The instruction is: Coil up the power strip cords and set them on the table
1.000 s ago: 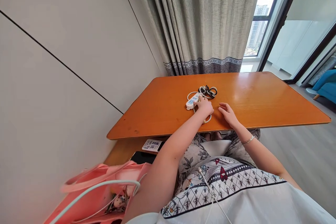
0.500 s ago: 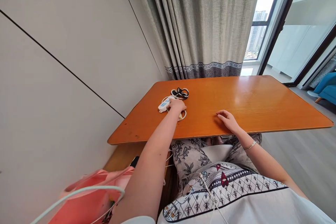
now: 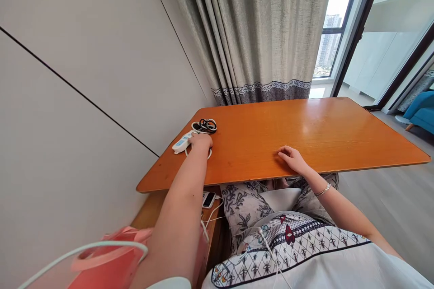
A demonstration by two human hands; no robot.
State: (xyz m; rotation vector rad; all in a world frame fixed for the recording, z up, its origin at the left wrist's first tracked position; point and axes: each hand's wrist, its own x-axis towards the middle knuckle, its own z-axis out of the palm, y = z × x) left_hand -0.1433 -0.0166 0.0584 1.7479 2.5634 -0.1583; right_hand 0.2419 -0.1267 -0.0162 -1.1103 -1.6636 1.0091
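Observation:
My left hand (image 3: 201,140) is closed over the right end of a white power strip (image 3: 182,142) with blue socket panels, at the left part of the table. Its fingertips are partly hidden behind the back of the hand. Coiled black and white cables (image 3: 207,126) lie just beyond the hand, and a loop of white cord shows beneath it. My right hand (image 3: 292,159) rests near the table's front edge with fingers loosely curved and apart, holding nothing.
The orange-brown wooden table (image 3: 257,131) runs along the wall on the left, with a grey curtain (image 3: 271,36) behind it. Below its front edge, a phone (image 3: 208,199) with white cables lies on a lower wooden surface. A pink bag (image 3: 105,262) stands at lower left.
My left hand has slid leftward across the table, and the power strip and coiled cables have moved with it. The phone has come into view. My right hand stays nearly in place.

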